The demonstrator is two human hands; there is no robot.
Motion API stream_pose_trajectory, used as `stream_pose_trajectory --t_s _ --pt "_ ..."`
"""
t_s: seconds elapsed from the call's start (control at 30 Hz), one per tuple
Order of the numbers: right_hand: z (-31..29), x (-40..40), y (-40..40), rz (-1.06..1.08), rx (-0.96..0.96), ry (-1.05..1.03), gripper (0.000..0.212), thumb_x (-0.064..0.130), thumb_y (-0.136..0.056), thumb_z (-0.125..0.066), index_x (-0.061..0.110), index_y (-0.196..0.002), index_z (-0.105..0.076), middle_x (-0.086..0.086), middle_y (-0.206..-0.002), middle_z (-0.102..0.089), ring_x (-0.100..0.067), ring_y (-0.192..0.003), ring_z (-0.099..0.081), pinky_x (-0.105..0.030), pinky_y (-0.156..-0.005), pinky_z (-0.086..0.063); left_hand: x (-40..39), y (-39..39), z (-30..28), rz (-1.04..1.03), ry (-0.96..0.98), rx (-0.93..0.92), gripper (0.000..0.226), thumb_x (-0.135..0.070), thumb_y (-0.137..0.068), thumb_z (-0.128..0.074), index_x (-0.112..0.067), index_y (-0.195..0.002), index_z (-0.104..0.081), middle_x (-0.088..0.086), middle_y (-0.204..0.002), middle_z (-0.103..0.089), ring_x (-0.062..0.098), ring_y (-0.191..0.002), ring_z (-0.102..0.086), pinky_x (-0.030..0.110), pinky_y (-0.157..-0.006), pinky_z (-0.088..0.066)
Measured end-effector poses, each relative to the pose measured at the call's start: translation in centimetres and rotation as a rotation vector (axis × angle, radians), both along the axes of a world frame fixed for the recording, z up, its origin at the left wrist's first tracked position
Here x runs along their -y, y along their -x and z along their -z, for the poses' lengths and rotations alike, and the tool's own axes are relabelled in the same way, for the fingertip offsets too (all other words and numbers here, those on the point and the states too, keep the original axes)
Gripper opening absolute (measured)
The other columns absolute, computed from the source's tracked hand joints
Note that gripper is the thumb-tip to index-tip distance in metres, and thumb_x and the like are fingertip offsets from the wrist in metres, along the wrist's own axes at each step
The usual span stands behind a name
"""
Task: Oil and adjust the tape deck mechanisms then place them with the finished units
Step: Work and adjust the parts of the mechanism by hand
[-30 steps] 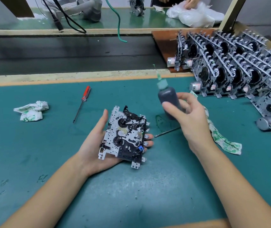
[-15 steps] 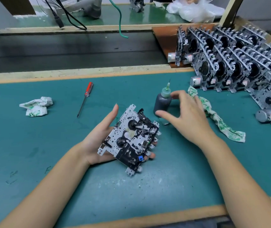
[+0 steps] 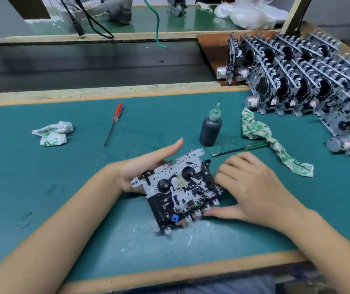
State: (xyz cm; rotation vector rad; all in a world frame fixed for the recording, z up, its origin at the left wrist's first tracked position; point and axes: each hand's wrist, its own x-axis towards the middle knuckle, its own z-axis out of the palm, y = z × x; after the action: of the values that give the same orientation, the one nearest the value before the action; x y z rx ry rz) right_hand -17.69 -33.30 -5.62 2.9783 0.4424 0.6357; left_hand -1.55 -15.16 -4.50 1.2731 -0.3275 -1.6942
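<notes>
Now that the oil bottle (image 3: 210, 128) stands upright on the green mat (image 3: 42, 187), no longer lifted in my right hand as it was a second ago, I read the oiling step as finished for this unit. My right hand (image 3: 252, 187) has let go of the bottle and come down to the tape deck mechanism (image 3: 178, 187); its fingers curl against the unit's right edge and the thumb presses in at the lower edge, so it is pinching the mechanism rather than hanging free. My left hand (image 3: 146, 168) cradles the unit from below, palm up, thumb stretched out past the top corner and fingertips showing under the near edge. The mechanism sits between both hands, just above the mat, face up and tilted. I judge the adjusting comes next; the green-handled screwdriver (image 3: 242, 148) lies just beside the bottle, within reach, and the red-handled screwdriver (image 3: 114, 122) further left. The finished units (image 3: 310, 85) stand in rows at the far right, well apart.
</notes>
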Motion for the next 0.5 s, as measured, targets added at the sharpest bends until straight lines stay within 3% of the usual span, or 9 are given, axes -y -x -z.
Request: stream_pose_trajectory --t_s 0.03,0.1,0.17,0.2,0.27,0.33,0.4,0.5 --pt "0.2 -0.1 0.1 -0.010 0.006 0.003 0.059 0.068 -0.082 -0.050 0.012 -0.065 -0.058 -0.001 -0.065 -0.054 -0.024 -0.066 -0.054 -0.034 -0.071 -0.042 0.2 0.0 -0.2 0.001 -0.044 0.066 0.073 -0.080 -0.053 -0.066 -0.015 -0.084 -0.078 0.006 -0.091 -0.073 0.021 -0.084 -0.067 0.032 -0.084 -0.053" --pt "0.5 -0.5 0.4 0.006 0.008 -0.041 0.058 0.067 -0.082 -0.052 0.012 -0.063 -0.056 -0.001 -0.063 -0.052 -0.023 -0.064 -0.052 -0.034 -0.067 -0.041 -0.2 0.0 -0.7 -0.033 -0.083 0.169 0.079 -0.089 -0.060 -0.045 -0.015 -0.063 -0.073 0.001 -0.066 -0.065 0.014 -0.061 -0.058 0.022 -0.064 -0.049" --pt "0.5 -0.8 0.8 0.049 -0.005 -0.152 0.057 0.066 -0.080 -0.055 0.011 -0.063 -0.054 0.000 -0.062 -0.050 -0.022 -0.062 -0.048 -0.031 -0.063 -0.036 -0.6 0.3 -1.2 -0.173 -0.073 0.299 0.076 -0.080 -0.065 -0.038 -0.013 -0.058 -0.072 0.001 -0.059 -0.064 0.009 -0.046 -0.055 0.016 -0.047 -0.046" --pt "0.6 -0.9 0.9 0.068 -0.013 -0.206 0.056 0.065 -0.079 -0.056 0.012 -0.062 -0.052 0.001 -0.061 -0.047 -0.020 -0.060 -0.045 -0.029 -0.061 -0.032 -1.1 0.7 -1.4 -0.301 -0.097 0.434 0.074 -0.078 -0.064 -0.040 -0.012 -0.064 -0.074 0.003 -0.066 -0.066 0.009 -0.048 -0.057 0.017 -0.048 -0.048" --pt "0.8 -1.3 0.9 0.100 -0.024 -0.275 0.055 0.065 -0.076 -0.056 0.014 -0.059 -0.046 0.003 -0.056 -0.041 -0.015 -0.054 -0.036 -0.027 -0.055 -0.027 -2.9 2.0 -1.0 -0.458 -0.221 0.976 0.074 -0.083 -0.063 -0.038 -0.016 -0.072 -0.068 -0.001 -0.072 -0.066 0.013 -0.055 -0.060 0.029 -0.055 -0.049" --pt "1.1 -1.7 1.0 0.134 -0.039 -0.293 0.054 0.066 -0.073 -0.053 0.017 -0.057 -0.040 0.006 -0.052 -0.037 -0.013 -0.048 -0.033 -0.026 -0.045 -0.028 -4.8 4.3 -0.8 -0.327 -0.449 1.545 0.077 -0.094 -0.063 -0.019 -0.026 -0.069 -0.054 -0.010 -0.061 -0.058 0.014 -0.057 -0.053 0.031 -0.053 -0.039" --pt "1.1 -1.9 1.1 0.150 -0.051 -0.285 0.052 0.066 -0.073 -0.052 0.018 -0.055 -0.037 0.005 -0.049 -0.038 -0.015 -0.045 -0.038 -0.023 -0.042 -0.026 -5.7 6.7 -0.5 -0.162 -0.448 1.689 0.080 -0.098 -0.058 -0.012 -0.030 -0.069 -0.052 -0.011 -0.054 -0.054 0.011 -0.054 -0.054 0.029 -0.048 -0.036" --pt "1.3 -1.9 1.2 0.144 -0.059 -0.249 0.054 0.064 -0.073 -0.051 0.015 -0.053 -0.040 0.003 -0.049 -0.039 -0.018 -0.045 -0.041 -0.022 -0.043 -0.022 -5.8 8.7 0.8 -0.045 -0.333 1.874 0.068 -0.091 -0.062 -0.027 -0.029 -0.067 -0.054 -0.009 -0.054 -0.058 0.017 -0.046 -0.059 0.027 -0.038 -0.034"
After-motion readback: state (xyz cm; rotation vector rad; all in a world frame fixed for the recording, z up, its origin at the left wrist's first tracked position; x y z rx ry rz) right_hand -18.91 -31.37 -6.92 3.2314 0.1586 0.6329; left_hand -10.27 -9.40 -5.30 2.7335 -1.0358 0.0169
